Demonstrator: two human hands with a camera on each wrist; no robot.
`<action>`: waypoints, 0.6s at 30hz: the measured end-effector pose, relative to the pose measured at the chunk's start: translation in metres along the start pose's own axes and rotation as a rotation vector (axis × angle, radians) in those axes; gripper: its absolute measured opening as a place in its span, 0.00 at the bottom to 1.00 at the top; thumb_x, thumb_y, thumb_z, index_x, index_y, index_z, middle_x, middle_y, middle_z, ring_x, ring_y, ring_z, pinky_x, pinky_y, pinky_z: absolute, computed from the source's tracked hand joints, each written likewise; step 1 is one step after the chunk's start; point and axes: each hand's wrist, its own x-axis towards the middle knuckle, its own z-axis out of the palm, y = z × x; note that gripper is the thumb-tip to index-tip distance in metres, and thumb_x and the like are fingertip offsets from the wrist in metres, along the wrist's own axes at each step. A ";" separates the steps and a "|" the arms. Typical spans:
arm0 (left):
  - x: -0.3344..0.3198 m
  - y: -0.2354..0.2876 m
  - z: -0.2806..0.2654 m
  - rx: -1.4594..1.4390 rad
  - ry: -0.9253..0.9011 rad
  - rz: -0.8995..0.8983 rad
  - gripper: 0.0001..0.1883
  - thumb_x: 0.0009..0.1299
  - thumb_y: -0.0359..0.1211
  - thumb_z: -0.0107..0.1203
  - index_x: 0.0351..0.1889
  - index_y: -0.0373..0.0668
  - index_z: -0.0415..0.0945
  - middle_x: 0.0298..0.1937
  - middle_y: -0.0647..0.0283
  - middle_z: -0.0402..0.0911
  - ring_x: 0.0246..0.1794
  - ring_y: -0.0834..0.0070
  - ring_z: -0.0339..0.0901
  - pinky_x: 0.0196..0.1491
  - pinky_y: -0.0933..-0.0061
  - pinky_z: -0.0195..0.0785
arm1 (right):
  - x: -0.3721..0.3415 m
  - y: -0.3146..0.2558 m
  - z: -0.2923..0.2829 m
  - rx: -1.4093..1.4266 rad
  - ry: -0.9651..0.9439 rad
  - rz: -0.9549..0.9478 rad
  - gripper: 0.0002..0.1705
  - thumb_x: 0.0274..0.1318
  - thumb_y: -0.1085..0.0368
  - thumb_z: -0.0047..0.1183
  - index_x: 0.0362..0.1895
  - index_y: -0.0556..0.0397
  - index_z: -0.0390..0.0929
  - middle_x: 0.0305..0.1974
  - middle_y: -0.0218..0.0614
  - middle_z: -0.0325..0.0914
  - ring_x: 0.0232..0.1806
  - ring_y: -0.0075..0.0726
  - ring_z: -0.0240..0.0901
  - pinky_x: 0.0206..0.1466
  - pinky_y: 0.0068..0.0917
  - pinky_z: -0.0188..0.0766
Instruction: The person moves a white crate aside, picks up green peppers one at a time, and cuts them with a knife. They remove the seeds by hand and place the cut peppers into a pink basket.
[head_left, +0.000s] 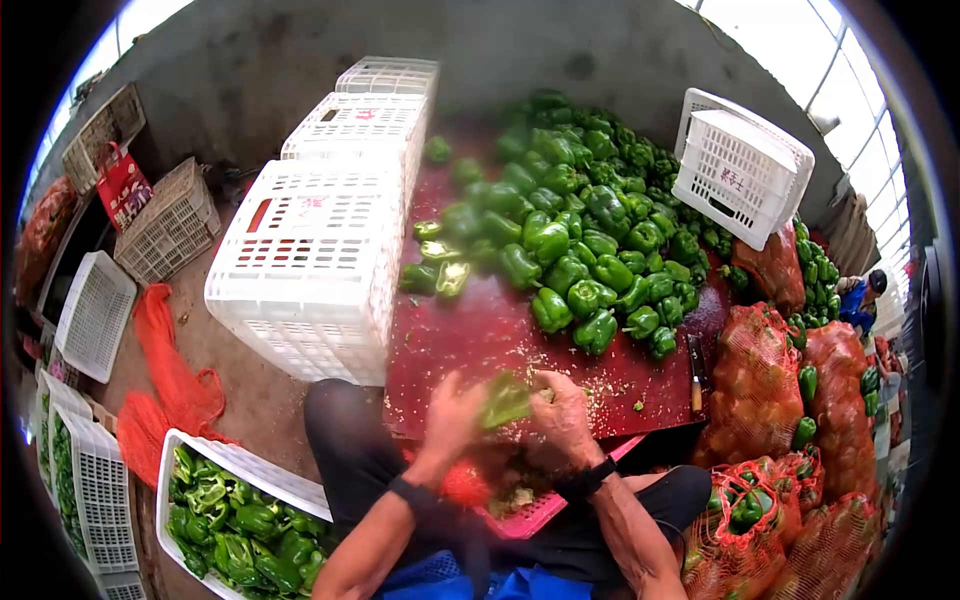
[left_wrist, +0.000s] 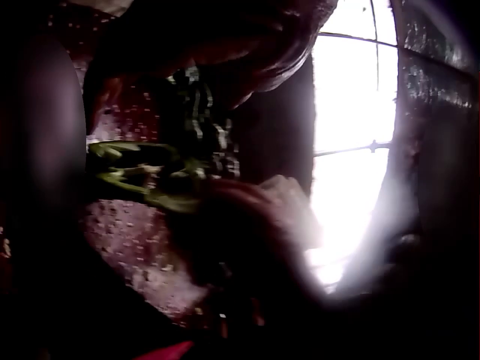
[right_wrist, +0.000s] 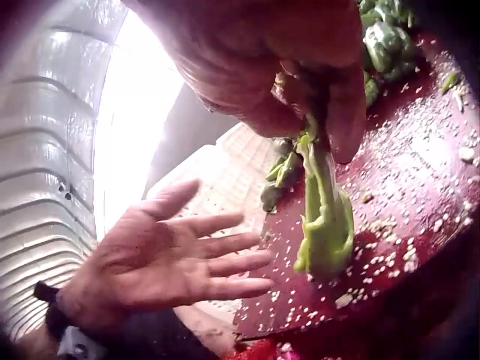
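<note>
Over the near edge of the red tabletop, my right hand (head_left: 562,415) pinches a cut piece of green bell pepper (right_wrist: 326,214) between thumb and fingers. The piece hangs down, its pale inner side partly showing in the right wrist view. Beside it, my left hand (right_wrist: 180,255) is spread with straight fingers and a bare palm, close to the pepper but holding nothing. The dark left wrist view shows the pepper's cut edges (left_wrist: 124,180). A large heap of whole green peppers (head_left: 600,240) lies farther back on the table, with a few cut halves (head_left: 452,278) at its left.
Seeds speckle the red tabletop (head_left: 450,350). A knife (head_left: 697,375) lies at its right edge. White crates (head_left: 310,215) stand left; another crate (head_left: 245,455) holds cut peppers. Below the table edge is a pink basket (head_left: 520,520). Filled net sacks (head_left: 750,385) stand right.
</note>
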 end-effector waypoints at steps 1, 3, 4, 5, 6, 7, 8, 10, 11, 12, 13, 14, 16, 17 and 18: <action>0.010 -0.003 0.007 0.150 0.046 0.075 0.38 0.72 0.41 0.64 0.74 0.32 0.63 0.66 0.48 0.75 0.52 0.68 0.80 0.52 0.68 0.75 | -0.002 0.012 0.011 -0.051 0.049 -0.007 0.19 0.54 0.71 0.56 0.51 0.57 0.81 0.38 0.41 0.84 0.36 0.32 0.81 0.42 0.31 0.79; 0.014 -0.011 0.014 0.175 0.053 -0.092 0.36 0.68 0.40 0.66 0.71 0.32 0.67 0.61 0.48 0.79 0.51 0.67 0.81 0.53 0.67 0.75 | 0.000 0.032 0.023 -0.001 0.034 0.068 0.18 0.55 0.72 0.55 0.52 0.57 0.81 0.38 0.37 0.84 0.35 0.27 0.78 0.40 0.29 0.78; 0.010 -0.017 0.015 0.322 0.050 0.027 0.36 0.67 0.39 0.67 0.70 0.33 0.68 0.60 0.49 0.79 0.51 0.67 0.81 0.52 0.67 0.76 | 0.001 0.032 0.024 0.025 0.023 0.100 0.18 0.55 0.72 0.55 0.52 0.57 0.81 0.37 0.35 0.84 0.35 0.24 0.77 0.39 0.28 0.78; 0.011 -0.021 0.017 0.467 0.047 0.150 0.35 0.65 0.38 0.67 0.68 0.33 0.70 0.58 0.49 0.80 0.50 0.67 0.81 0.52 0.67 0.76 | 0.003 0.032 0.023 0.209 -0.057 0.288 0.19 0.56 0.73 0.54 0.54 0.58 0.80 0.38 0.31 0.83 0.36 0.22 0.77 0.38 0.27 0.78; 0.014 -0.024 0.019 0.497 0.041 0.267 0.34 0.64 0.37 0.68 0.67 0.34 0.72 0.56 0.50 0.81 0.49 0.67 0.82 0.51 0.67 0.76 | 0.004 0.032 0.022 0.321 -0.064 0.367 0.19 0.56 0.73 0.54 0.54 0.59 0.80 0.38 0.31 0.83 0.37 0.23 0.77 0.39 0.26 0.78; 0.016 -0.029 0.021 0.526 0.036 0.380 0.33 0.62 0.36 0.68 0.66 0.35 0.73 0.55 0.51 0.81 0.48 0.67 0.82 0.50 0.67 0.77 | 0.003 0.032 0.021 0.433 -0.074 0.448 0.20 0.56 0.73 0.54 0.54 0.59 0.79 0.38 0.31 0.83 0.37 0.23 0.77 0.39 0.25 0.78; 0.017 -0.034 0.022 0.550 0.035 0.492 0.32 0.61 0.35 0.68 0.65 0.36 0.74 0.53 0.51 0.81 0.47 0.67 0.82 0.50 0.67 0.77 | 0.002 0.032 0.022 0.545 -0.089 0.525 0.20 0.56 0.73 0.55 0.54 0.60 0.79 0.38 0.31 0.83 0.37 0.24 0.78 0.40 0.25 0.78; 0.025 -0.042 0.024 0.421 -0.058 0.325 0.31 0.61 0.32 0.66 0.64 0.37 0.75 0.49 0.56 0.84 0.45 0.70 0.82 0.49 0.69 0.77 | -0.001 0.037 0.030 0.714 -0.051 0.537 0.16 0.58 0.72 0.57 0.51 0.60 0.79 0.40 0.36 0.84 0.40 0.28 0.80 0.42 0.27 0.79; 0.028 -0.045 0.025 0.353 -0.107 0.245 0.30 0.61 0.31 0.64 0.64 0.38 0.75 0.48 0.58 0.85 0.44 0.72 0.81 0.48 0.70 0.77 | -0.004 0.039 0.033 0.785 -0.010 0.548 0.12 0.58 0.72 0.57 0.47 0.59 0.81 0.41 0.37 0.85 0.38 0.30 0.81 0.41 0.27 0.80; 0.030 -0.046 0.028 0.284 -0.154 0.167 0.29 0.61 0.30 0.63 0.64 0.38 0.76 0.46 0.60 0.86 0.43 0.73 0.81 0.47 0.71 0.77 | -0.005 0.035 0.035 0.853 0.031 0.556 0.09 0.59 0.72 0.57 0.43 0.58 0.82 0.41 0.38 0.85 0.37 0.32 0.83 0.39 0.28 0.81; 0.027 -0.037 0.030 0.207 -0.217 0.085 0.27 0.60 0.26 0.62 0.61 0.38 0.77 0.44 0.62 0.86 0.43 0.77 0.81 0.46 0.73 0.76 | -0.005 0.021 0.035 1.071 0.017 0.531 0.12 0.60 0.71 0.59 0.48 0.59 0.80 0.42 0.40 0.84 0.42 0.39 0.84 0.44 0.32 0.83; 0.022 -0.029 0.032 0.184 -0.236 0.044 0.27 0.59 0.25 0.62 0.60 0.38 0.77 0.45 0.62 0.86 0.43 0.77 0.81 0.46 0.73 0.76 | -0.006 0.029 0.046 1.071 0.022 0.460 0.15 0.62 0.72 0.57 0.53 0.62 0.76 0.45 0.44 0.81 0.48 0.45 0.82 0.51 0.37 0.82; 0.014 -0.017 0.035 0.139 -0.290 -0.041 0.27 0.58 0.24 0.62 0.58 0.38 0.77 0.45 0.62 0.85 0.43 0.77 0.81 0.46 0.73 0.77 | -0.005 0.022 0.057 1.220 0.090 0.555 0.20 0.65 0.75 0.53 0.60 0.67 0.69 0.51 0.50 0.77 0.57 0.54 0.79 0.61 0.45 0.80; 0.023 -0.047 0.039 0.009 -0.259 -0.023 0.27 0.55 0.23 0.63 0.57 0.39 0.77 0.46 0.63 0.84 0.43 0.76 0.81 0.46 0.74 0.77 | -0.002 0.015 0.060 1.259 0.087 0.569 0.19 0.66 0.75 0.51 0.60 0.68 0.70 0.53 0.51 0.76 0.57 0.54 0.79 0.61 0.45 0.80; 0.020 -0.051 0.040 -0.276 -0.251 -0.053 0.28 0.55 0.22 0.62 0.58 0.41 0.76 0.47 0.65 0.83 0.43 0.74 0.81 0.45 0.73 0.77 | 0.001 0.008 0.063 1.301 0.084 0.581 0.19 0.67 0.76 0.50 0.60 0.68 0.70 0.55 0.51 0.74 0.56 0.54 0.79 0.61 0.44 0.80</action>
